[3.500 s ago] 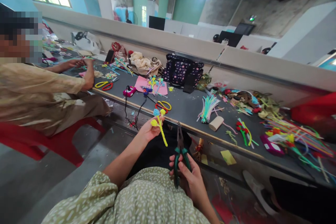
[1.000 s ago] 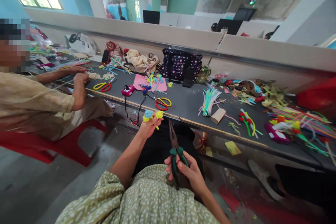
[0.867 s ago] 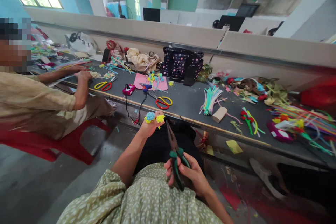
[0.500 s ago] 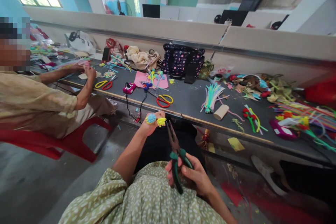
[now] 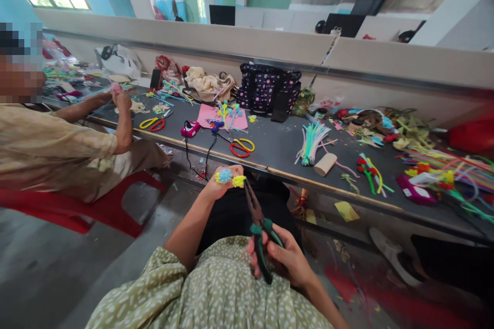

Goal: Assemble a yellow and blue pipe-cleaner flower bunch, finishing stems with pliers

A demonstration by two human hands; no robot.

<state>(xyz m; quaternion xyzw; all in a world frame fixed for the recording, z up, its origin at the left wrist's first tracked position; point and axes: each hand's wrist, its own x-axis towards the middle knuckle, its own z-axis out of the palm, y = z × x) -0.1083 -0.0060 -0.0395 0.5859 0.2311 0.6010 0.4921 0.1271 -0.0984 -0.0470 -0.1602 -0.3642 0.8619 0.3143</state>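
Observation:
My left hand (image 5: pixel 218 186) is raised in front of me and holds a small pipe-cleaner flower (image 5: pixel 230 178) with a blue head and a yellow head. My right hand (image 5: pixel 283 263) grips the green handles of long-nose pliers (image 5: pixel 257 223) over my lap. The pliers' dark jaws point up and left, with their tip right beside the yellow head. Whether the tip touches the flower is unclear. My green patterned sleeve fills the bottom of the view.
A long dark table (image 5: pixel 270 151) runs across, with red-and-yellow scissors (image 5: pixel 241 147), a bundle of pastel pipe cleaners (image 5: pixel 311 142), a cardboard roll (image 5: pixel 324 164), a spotted bag (image 5: pixel 269 93) and a pink sheet (image 5: pixel 210 115). A co-worker on a red chair (image 5: pixel 69 206) works at left.
The flower was upright with its yellow stem hanging; now my left hand has turned it so the heads face up. The pliers' tip has moved left, up to the flower.

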